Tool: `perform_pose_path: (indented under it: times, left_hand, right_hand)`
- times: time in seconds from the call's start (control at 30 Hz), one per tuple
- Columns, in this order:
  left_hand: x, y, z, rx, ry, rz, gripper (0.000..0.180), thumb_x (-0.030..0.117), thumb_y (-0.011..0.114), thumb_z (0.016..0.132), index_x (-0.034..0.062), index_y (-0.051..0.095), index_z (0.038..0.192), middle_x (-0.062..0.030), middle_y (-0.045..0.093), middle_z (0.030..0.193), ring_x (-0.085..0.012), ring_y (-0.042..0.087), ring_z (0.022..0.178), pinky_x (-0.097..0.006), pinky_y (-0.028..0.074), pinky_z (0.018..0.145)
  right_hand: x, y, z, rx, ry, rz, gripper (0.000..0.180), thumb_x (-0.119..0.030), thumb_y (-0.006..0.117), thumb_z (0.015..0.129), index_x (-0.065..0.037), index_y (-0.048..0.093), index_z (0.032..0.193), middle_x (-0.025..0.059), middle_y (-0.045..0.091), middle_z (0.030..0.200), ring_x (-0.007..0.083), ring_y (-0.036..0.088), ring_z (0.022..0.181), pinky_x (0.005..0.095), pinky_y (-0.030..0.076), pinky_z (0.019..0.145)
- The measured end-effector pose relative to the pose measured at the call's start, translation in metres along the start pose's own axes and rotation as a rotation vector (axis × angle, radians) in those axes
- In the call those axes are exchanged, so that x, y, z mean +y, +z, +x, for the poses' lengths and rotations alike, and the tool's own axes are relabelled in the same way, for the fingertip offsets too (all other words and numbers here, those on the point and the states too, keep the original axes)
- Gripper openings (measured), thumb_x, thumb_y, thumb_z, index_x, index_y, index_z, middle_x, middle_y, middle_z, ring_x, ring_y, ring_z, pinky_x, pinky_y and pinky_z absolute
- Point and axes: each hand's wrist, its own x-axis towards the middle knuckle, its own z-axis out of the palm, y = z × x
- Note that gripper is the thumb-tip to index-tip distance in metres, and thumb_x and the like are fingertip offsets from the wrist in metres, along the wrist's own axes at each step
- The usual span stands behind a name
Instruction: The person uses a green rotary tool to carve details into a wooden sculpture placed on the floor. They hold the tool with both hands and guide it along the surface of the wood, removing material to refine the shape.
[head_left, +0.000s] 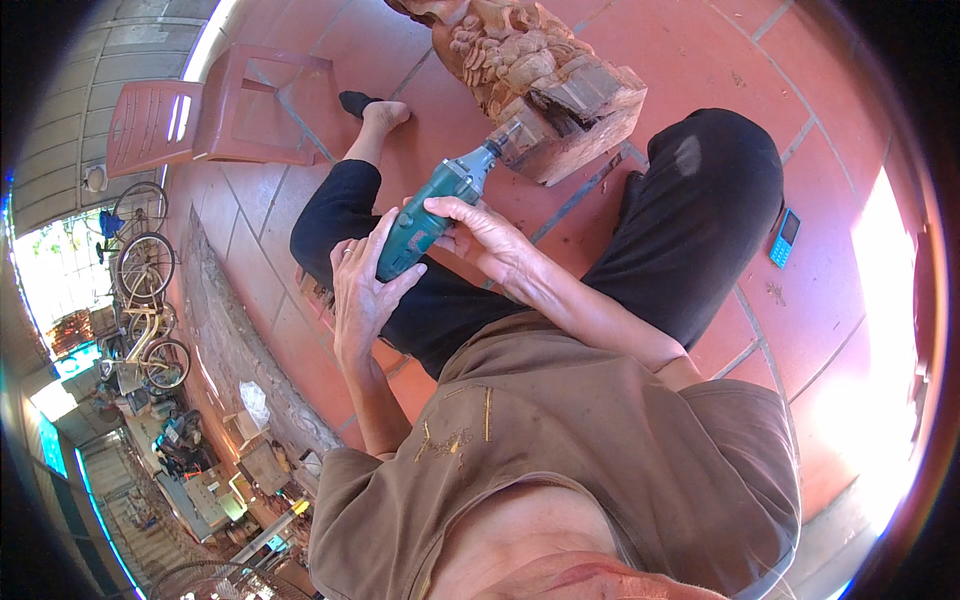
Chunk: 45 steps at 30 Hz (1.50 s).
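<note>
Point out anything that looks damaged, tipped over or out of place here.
The red plastic chair lies tipped on its side on the tiled floor. A blue phone lies loose on the tiles. The carved wood block shows a dark split at its base corner.

Bright daylight, blown-out glare at right rim, strong fisheye bending, dark vignetted corners.

My rotary tool (432,212) is teal green with a silver-grey nose. The carved wood block (545,75) is reddish tan, dark where split. My trousers (690,215) are black, my shirt (600,450) brown, the floor tiles (820,290) terracotta red, the phone (785,238) light blue.
</note>
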Motion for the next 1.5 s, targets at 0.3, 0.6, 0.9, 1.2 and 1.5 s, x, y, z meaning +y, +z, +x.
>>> perform_pose_path:
  times: [0.3, 0.6, 0.9, 1.2, 1.5]
  left_hand:
    - [-0.003, 0.0, 0.001, 0.007, 0.021, 0.001, 0.082, 0.017, 0.086, 0.062, 0.0109, 0.055, 0.138, -0.0112, 0.068, 0.097, -0.0252, 0.061, 0.085, -0.041, 0.039, 0.098]
    - [-0.001, -0.001, 0.0, -0.002, 0.005, 0.022, 0.082, 0.018, 0.086, 0.063, 0.0112, 0.055, 0.138, -0.0116, 0.068, 0.094, -0.0253, 0.061, 0.084, -0.041, 0.039, 0.098]
    - [0.002, -0.004, 0.002, 0.002, 0.024, 0.051, 0.081, 0.02, 0.086, 0.064, 0.0109, 0.054, 0.138, -0.0127, 0.069, 0.1, -0.0268, 0.063, 0.087, -0.042, 0.039, 0.098]
    - [0.002, -0.009, 0.003, -0.019, 0.046, 0.069, 0.079, 0.02, 0.086, 0.065, 0.0096, 0.055, 0.137, -0.0119, 0.069, 0.108, -0.0268, 0.063, 0.09, -0.043, 0.038, 0.099]
    - [0.003, -0.01, 0.003, -0.023, 0.041, 0.077, 0.08, 0.019, 0.086, 0.065, 0.0098, 0.054, 0.138, -0.0119, 0.069, 0.109, -0.0269, 0.063, 0.09, -0.043, 0.038, 0.099]
  right_hand:
    - [0.001, -0.002, 0.001, -0.005, 0.008, 0.015, 0.036, -0.016, 0.073, 0.088, -0.006, 0.058, 0.119, 0.0104, 0.065, 0.121, 0.0191, 0.061, 0.115, 0.0377, 0.044, 0.108]
    - [0.001, -0.003, 0.004, -0.003, 0.025, 0.05, 0.036, -0.016, 0.073, 0.088, -0.005, 0.058, 0.118, 0.0116, 0.065, 0.121, 0.0201, 0.061, 0.116, 0.0387, 0.043, 0.109]
    - [0.001, -0.003, 0.004, -0.022, 0.021, 0.064, 0.035, -0.015, 0.072, 0.088, -0.004, 0.058, 0.119, 0.013, 0.065, 0.122, 0.0211, 0.062, 0.116, 0.0403, 0.044, 0.109]
    - [0.003, -0.007, 0.006, -0.032, 0.03, 0.085, 0.036, -0.015, 0.073, 0.088, -0.004, 0.058, 0.119, 0.0133, 0.065, 0.122, 0.0211, 0.062, 0.115, 0.0397, 0.045, 0.108]
    - [0.003, -0.006, 0.006, -0.028, 0.024, 0.096, 0.038, -0.014, 0.074, 0.087, -0.004, 0.057, 0.119, 0.0131, 0.065, 0.122, 0.0211, 0.062, 0.115, 0.0396, 0.045, 0.109]
